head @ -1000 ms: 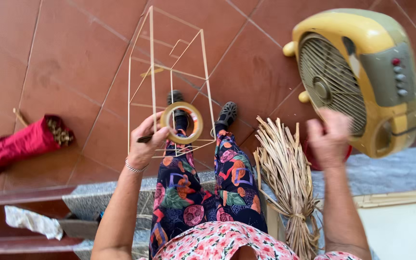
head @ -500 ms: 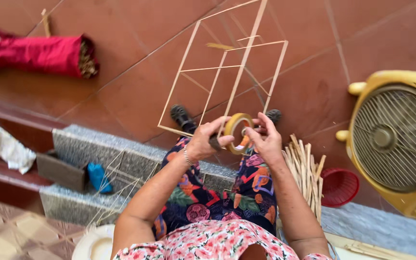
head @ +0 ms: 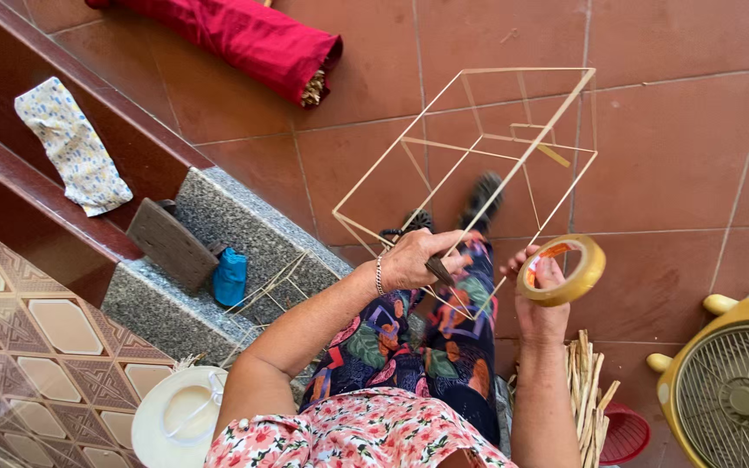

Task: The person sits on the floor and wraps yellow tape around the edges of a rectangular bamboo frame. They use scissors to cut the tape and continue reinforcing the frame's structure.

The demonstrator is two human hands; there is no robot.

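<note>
At mid-frame, the left hand (head: 413,258) is clamped on a lower corner of the thin stick frame (head: 478,147), with a dark tool under its fingers. Right of it, the right hand (head: 537,299) pinches a roll of yellow tape (head: 563,270), held clear of the frame. The box-shaped frame looks fully assembled, tilted over the tiled floor (head: 678,173); its joints seem mostly untaped yet. Half a second ago both hands met on the roll; now they are apart, the frame nearer. Spare sticks (head: 584,381) lie lower right.
</note>
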